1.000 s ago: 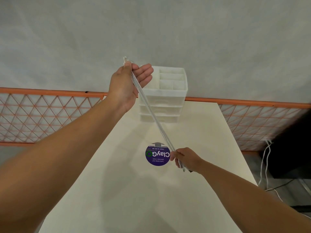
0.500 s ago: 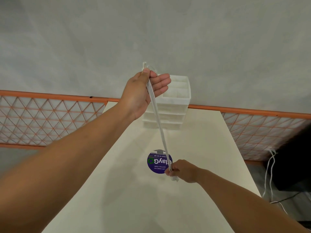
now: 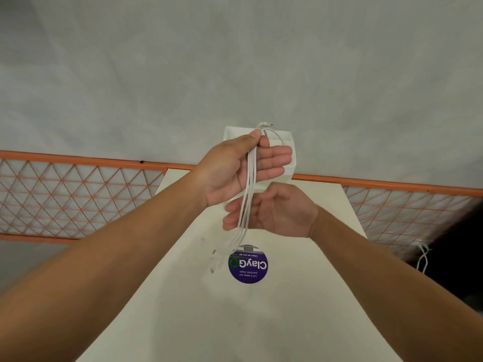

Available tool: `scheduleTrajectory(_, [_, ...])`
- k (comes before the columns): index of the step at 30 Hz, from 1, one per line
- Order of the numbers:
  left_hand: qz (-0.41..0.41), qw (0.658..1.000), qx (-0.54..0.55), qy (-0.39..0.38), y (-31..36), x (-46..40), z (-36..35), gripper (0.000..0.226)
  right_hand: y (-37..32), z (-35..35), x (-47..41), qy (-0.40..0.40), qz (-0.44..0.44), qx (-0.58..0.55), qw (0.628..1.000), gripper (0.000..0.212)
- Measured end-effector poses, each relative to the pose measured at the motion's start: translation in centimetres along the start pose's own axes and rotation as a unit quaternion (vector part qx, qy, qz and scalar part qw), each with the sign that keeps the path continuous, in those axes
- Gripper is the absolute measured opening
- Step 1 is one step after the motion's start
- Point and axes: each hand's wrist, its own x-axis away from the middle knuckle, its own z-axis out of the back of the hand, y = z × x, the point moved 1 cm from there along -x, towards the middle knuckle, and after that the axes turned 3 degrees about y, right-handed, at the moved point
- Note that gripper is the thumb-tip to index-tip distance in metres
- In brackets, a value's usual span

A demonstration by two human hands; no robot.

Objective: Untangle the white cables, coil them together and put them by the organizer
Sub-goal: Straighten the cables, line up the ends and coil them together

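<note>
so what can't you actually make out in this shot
- Organizer: head view, mostly hidden behind the left hand; its compartments can't be seen.
- Cables: lower ends are motion-blurred; count and plugs unreadable.
- Right hand: open behind the cables; contact unclear.
- Sticker: small print too small.

The left hand [image 3: 232, 168] pinches the white cables [image 3: 249, 178] at their top between thumb and fingers; the strands hang down across the open right hand [image 3: 274, 210] just below it; behind both hands stands the white organizer [image 3: 287, 142]; a purple sticker [image 3: 248, 265] lies on the surface [image 3: 235, 322] beneath them.
</note>
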Motion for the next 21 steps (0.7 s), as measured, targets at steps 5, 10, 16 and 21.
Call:
scheduleTrajectory(5, [0.038,0.999,0.022,-0.011,0.6,0.4,1.4,0.032,1.4,-2.6,-1.2,-0.052,0.011,-0.019,0.998,0.056])
scheduleTrajectory(10, [0.11,0.984,0.082,-0.11,1.1,1.0,2.6,0.018,2.4,-4.3,-1.8,-0.076,0.011,-0.066,0.995,0.044])
scheduleTrajectory(16, [0.152,0.935,0.174,-0.269,1.6,0.9,2.2,0.03,1.9,-6.5,-1.9,-0.114,0.082,-0.103,0.985,0.024])
scheduleTrajectory(21, [0.109,0.968,0.037,-0.221,2.1,1.4,2.4,0.018,2.8,-5.5,-1.7,-0.169,-0.013,-0.125,0.978,0.025])
